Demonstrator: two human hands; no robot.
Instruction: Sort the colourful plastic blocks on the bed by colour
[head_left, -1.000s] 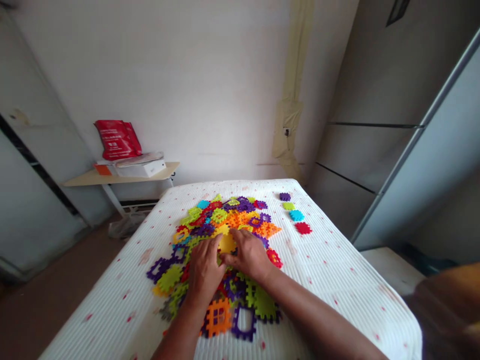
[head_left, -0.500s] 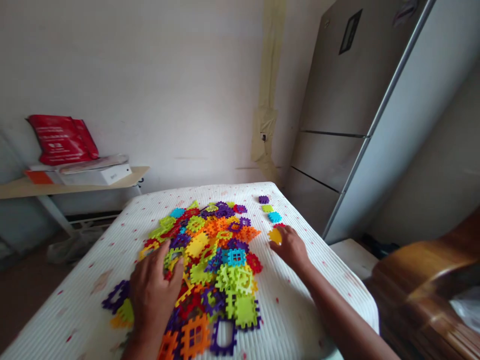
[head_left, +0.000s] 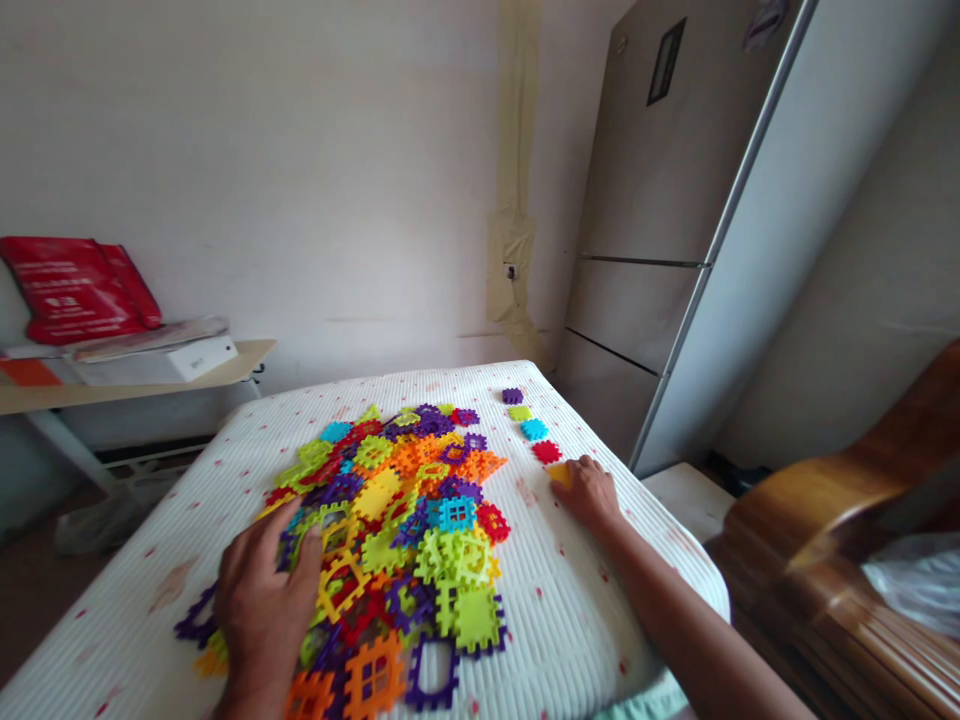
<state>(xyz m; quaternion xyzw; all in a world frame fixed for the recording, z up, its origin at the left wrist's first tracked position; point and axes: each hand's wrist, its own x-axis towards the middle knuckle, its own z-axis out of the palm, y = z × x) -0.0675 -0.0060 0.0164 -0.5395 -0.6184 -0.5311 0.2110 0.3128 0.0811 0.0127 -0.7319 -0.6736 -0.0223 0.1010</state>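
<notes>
A heap of colourful plastic interlocking tiles covers the middle of the white ribbed cloth. My left hand lies over the heap's left edge, fingers and thumb apart, with no tile held. On the right, my right hand has its fingers on a yellow tile at the cloth surface, partly covering it. Beyond that hand runs a row of single tiles: a red one, a blue one, a lime green one and a purple one farthest away.
At the left, a side table bears a white box and a red bag. A grey refrigerator stands behind the right edge. Brown carved wooden furniture is at the far right.
My right hand has brought the yellow tile nearer the end of the row, and the red tile now shows fully. My left hand has shifted slightly left and nearer. The view has turned a little right.
</notes>
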